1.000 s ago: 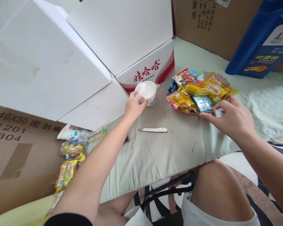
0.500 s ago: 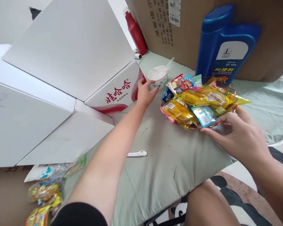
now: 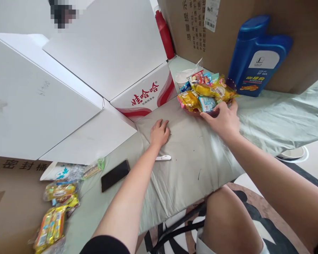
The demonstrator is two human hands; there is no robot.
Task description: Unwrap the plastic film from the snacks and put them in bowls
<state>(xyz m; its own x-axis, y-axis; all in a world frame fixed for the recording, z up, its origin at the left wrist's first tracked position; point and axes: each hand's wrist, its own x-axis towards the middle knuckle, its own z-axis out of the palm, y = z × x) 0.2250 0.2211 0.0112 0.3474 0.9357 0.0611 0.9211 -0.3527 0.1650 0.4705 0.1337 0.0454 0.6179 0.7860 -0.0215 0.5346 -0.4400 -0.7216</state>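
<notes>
My right hand (image 3: 224,120) grips the near rim of a dark reddish bowl (image 3: 193,113), its thumb at the front and its fingers on the right side. Wrapped snacks (image 3: 204,92) in yellow, blue and red packets are heaped in the bowl. Behind its left side stands a white paper cup (image 3: 182,77), partly hidden, with clear plastic sticking out. My left hand (image 3: 159,133) lies on the pale green cloth (image 3: 185,183) with its fingers apart, holding nothing. Just below it is a slim white plastic item (image 3: 164,158), partly covered by my forearm.
A white carton (image 3: 145,97) with open flaps fills the left. Behind the bowl stand a blue oil jug (image 3: 257,63), a red bottle (image 3: 164,33) and a large cardboard box (image 3: 196,46). A black phone (image 3: 115,175) and more snack packets (image 3: 51,225) lie at lower left.
My right hand has moved the bowl of snacks back and left, close against the cup. My left hand has left the cup and come down onto the cloth. The phone has come into view.
</notes>
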